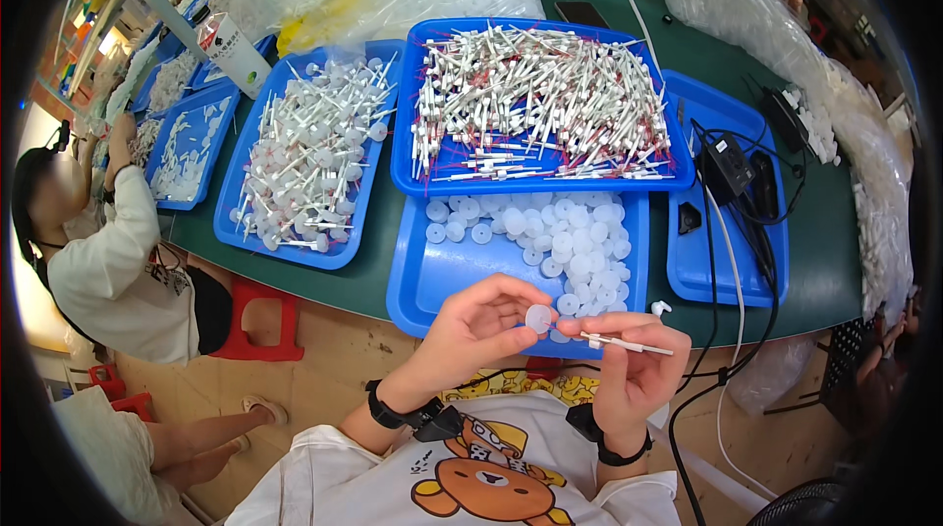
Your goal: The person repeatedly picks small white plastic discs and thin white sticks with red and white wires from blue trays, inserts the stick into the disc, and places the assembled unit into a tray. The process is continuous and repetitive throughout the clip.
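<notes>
Between the thumb and fingers of my left hand is a small translucent white plastic disc, held up with its face showing. My right hand pinches a thin white plastic stick that lies nearly level, its inner end pointing at the disc. A small gap seems to lie between stick and disc, though fingertips partly cover it. Both hands hover over the near edge of a blue tray with many loose translucent discs heaped on its right side.
Overlapping that tray's far side, another blue tray holds white sticks with red ends. Left of it, a blue tray carries sticks fitted with discs. Cables and a black adapter lie over the right tray. A co-worker sits at left.
</notes>
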Demonstrator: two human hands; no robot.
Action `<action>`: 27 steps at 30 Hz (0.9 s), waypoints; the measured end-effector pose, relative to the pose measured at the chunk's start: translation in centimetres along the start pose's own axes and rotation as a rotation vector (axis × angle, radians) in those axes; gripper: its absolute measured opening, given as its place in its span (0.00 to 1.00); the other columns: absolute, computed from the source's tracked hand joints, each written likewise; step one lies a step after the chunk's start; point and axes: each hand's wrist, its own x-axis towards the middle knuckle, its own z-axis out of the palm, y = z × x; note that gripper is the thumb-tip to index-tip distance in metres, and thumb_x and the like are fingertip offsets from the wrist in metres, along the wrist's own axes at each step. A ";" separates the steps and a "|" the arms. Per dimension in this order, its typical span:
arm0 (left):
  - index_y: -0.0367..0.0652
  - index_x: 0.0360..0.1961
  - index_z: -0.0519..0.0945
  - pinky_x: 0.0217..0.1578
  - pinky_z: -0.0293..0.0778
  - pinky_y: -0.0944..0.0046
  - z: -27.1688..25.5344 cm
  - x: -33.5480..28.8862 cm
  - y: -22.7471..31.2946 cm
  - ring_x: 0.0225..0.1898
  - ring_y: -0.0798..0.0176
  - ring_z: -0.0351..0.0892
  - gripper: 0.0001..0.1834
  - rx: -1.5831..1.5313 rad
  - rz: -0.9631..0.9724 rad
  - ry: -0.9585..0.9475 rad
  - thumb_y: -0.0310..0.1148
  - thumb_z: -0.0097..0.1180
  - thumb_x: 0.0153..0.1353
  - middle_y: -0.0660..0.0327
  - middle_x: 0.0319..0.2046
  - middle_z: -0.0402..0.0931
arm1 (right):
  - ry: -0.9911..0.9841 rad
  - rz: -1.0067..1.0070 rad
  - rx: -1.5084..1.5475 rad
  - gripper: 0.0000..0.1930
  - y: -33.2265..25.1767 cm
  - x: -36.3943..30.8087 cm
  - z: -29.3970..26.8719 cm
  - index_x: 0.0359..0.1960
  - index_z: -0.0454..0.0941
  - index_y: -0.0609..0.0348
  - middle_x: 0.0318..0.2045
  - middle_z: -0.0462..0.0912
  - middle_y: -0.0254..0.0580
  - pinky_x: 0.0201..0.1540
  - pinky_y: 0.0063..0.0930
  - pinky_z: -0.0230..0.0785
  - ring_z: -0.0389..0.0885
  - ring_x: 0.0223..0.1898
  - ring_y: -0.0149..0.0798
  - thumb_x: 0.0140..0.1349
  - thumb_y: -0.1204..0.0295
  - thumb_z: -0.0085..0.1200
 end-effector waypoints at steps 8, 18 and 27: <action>0.32 0.58 0.77 0.58 0.75 0.62 0.9 0.6 0.3 0.55 0.63 0.78 0.22 0.129 0.019 -0.021 0.15 0.62 0.63 0.55 0.54 0.77 | -0.055 -0.039 -0.097 0.13 0.3 0.8 -0.2 0.46 0.69 0.65 0.46 0.83 0.60 0.45 0.35 0.81 0.87 0.41 0.49 0.64 0.89 0.54; 0.32 0.56 0.82 0.52 0.76 0.63 0.4 0.2 1.5 0.49 0.64 0.79 0.20 0.259 0.050 0.020 0.17 0.65 0.62 0.54 0.49 0.80 | -0.318 -0.186 -0.588 0.15 -1.4 3.3 -2.3 0.41 0.84 0.68 0.28 0.83 0.42 0.28 0.27 0.70 0.80 0.28 0.42 0.50 0.84 0.70; 0.32 0.48 0.87 0.48 0.80 0.59 1.1 0.0 4.6 0.43 0.60 0.85 0.20 0.738 0.014 0.045 0.17 0.71 0.52 0.52 0.43 0.86 | -0.542 -0.315 -0.802 0.15 -2.3 3.3 -2.6 0.44 0.84 0.68 0.25 0.78 0.36 0.23 0.27 0.65 0.75 0.22 0.36 0.55 0.77 0.68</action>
